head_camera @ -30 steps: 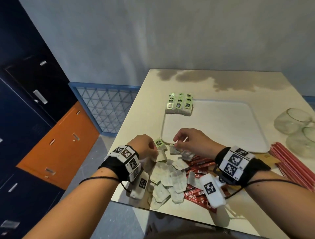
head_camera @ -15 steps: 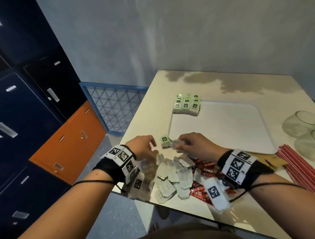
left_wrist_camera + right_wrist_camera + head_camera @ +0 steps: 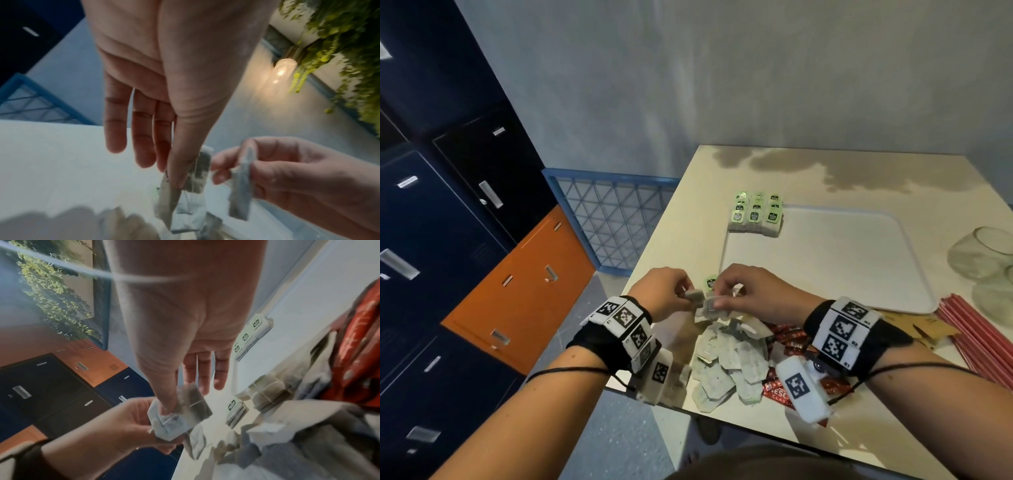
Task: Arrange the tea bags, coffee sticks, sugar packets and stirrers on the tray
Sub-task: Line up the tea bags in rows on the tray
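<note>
**Desk editor:** What does the head camera give you?

**Operator:** Both hands meet over the near edge of the desk [image 3: 688, 192]. From my remote seat I see the left hand [image 3: 666, 291] pinching a tea bag [image 3: 694, 295] between thumb and fingers, and the right hand [image 3: 751, 296] pinching a second tea bag [image 3: 710, 306] — the two bags are touching or nearly so.

**Desk editor:** Do the wrist views confirm each grip?

**Operator:** Yes. On the left wrist camera the thumb presses a bag against a fingertip while the other fingers [image 3: 115, 129] hang straight. The right wrist camera shows the same kind of thumb-and-finger pinch, its remaining fingers extended.

**Desk editor:** Where is the rest of the stock?

**Operator:** A loose heap of tea bags [image 3: 729, 359] lies on the desk directly below the hands, overlapping red coffee sticks [image 3: 789, 342]. One green-tagged bag [image 3: 711, 283] sits just behind the hands, near the tray's front left corner. A neat block of tagged bags [image 3: 755, 216] stands at the far left corner of the white tray [image 3: 842, 260] — whether wholly on it or over its rim, I cannot tell.

**Desk editor:** And to the right?

**Operator:** Red stirrers [image 3: 976, 335] lie beside the tray, brown packets [image 3: 924, 325] next to them, and two glass bowls [image 3: 983, 257] beyond.
</note>
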Motion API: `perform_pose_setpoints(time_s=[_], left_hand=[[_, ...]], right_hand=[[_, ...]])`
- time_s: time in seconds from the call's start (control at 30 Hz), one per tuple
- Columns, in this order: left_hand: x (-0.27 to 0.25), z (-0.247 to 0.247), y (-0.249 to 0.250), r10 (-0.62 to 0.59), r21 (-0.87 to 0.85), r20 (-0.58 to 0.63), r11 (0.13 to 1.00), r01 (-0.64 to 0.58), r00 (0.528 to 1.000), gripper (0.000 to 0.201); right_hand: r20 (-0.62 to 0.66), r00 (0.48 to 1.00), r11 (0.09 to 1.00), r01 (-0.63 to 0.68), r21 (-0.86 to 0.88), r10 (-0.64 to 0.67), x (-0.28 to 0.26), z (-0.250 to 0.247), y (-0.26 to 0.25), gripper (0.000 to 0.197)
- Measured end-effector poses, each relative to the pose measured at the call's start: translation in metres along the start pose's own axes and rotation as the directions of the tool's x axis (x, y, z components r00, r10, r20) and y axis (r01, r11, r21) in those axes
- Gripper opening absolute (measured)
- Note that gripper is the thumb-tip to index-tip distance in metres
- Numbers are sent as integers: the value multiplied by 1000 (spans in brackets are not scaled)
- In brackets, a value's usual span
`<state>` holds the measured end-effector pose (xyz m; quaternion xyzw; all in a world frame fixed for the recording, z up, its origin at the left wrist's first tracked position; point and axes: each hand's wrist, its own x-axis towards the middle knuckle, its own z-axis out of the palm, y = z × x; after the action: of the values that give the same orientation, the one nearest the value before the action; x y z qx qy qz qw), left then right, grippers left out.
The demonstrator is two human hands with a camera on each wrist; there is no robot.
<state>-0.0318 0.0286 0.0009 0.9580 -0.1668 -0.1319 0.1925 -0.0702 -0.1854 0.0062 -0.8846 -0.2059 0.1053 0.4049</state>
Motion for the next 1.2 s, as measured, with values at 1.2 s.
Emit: perform_pose_setpoints(time_s=[1.2], left_hand=[[37,11,52,-273,-909,33,393,142,961,6]], right_hand=[[-147,976,911,-89,402,161,7,-39,24,16]])
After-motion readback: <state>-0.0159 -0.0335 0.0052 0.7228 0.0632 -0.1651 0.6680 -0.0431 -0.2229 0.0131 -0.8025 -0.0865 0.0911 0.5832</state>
